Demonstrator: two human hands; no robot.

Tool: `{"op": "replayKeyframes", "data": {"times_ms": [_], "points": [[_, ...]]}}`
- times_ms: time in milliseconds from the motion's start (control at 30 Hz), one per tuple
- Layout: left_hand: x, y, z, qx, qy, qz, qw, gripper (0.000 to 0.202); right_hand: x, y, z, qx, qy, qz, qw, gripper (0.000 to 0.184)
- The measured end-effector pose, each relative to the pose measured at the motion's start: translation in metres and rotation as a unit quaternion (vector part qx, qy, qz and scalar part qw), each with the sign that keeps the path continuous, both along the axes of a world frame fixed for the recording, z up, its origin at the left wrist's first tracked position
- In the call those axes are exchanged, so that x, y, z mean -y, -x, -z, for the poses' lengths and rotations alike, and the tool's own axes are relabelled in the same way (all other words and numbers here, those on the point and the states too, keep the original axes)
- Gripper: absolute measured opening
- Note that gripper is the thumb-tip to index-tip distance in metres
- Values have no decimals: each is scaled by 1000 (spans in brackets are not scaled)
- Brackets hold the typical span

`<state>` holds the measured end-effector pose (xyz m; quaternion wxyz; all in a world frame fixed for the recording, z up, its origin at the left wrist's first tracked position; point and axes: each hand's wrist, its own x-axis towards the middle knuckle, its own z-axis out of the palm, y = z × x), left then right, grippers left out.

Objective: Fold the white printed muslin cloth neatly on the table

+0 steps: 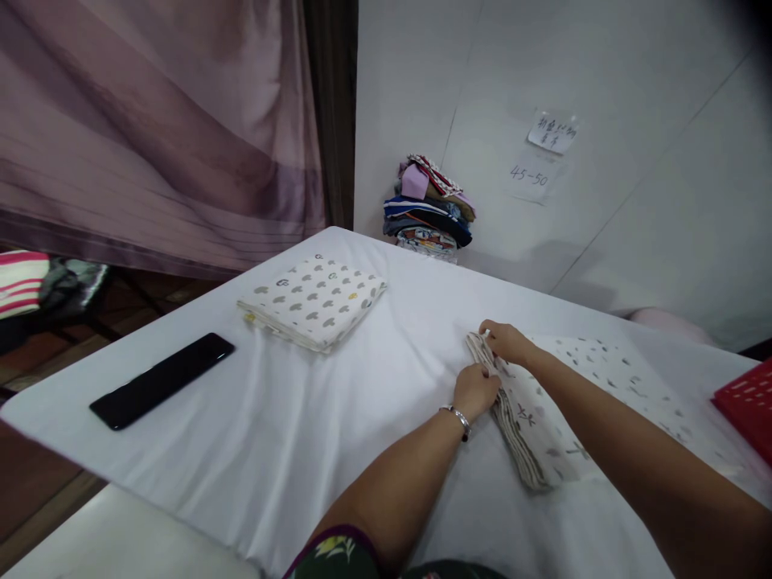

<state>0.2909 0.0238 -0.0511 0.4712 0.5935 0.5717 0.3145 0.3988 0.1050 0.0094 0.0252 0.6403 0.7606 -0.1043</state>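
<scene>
A white cloth with a grey leafy print (524, 414) lies on the right part of the table, its left side gathered in a narrow stack of layers. My left hand (476, 392), with a bracelet at the wrist, is closed on the near side of that layered edge. Just beyond it, my right hand (507, 342) grips the far end of the same edge, fingertips curled over the layers. Toward the right the cloth spreads out flat, partly covered by my right forearm. Left of my hands rests a folded white cloth with grey mushroom-like shapes (326, 301).
A black phone-like slab (162, 379) lies near the left edge of the white-covered table (271, 450). A stack of folded fabrics (428, 209) stands behind the far edge by the wall. At the right edge is a red perforated basket (748, 406).
</scene>
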Motion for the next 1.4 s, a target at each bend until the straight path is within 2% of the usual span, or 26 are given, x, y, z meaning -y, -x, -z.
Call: {"op": "replayKeyframes", "data": {"times_ms": [233,567,1133,1267,1400], "points": [[0,0,-1,-9,0,3,1000,14,2,10,-1,108,-23,-10,994,19],[-2,-2,5,-24,-10,0,1000,16,0,20,6,141,-51,-8,989,20],[-3,-3,7,-18,-17,-3,1000,15,-6,22,4,-45,-72,-35,996,15],[-3,-4,7,-20,-2,-1,1000,15,-5,29,7,-102,-40,-17,994,14],[-3,-3,6,-18,-6,3,1000,16,-8,27,14,-190,10,32,981,15]]}}
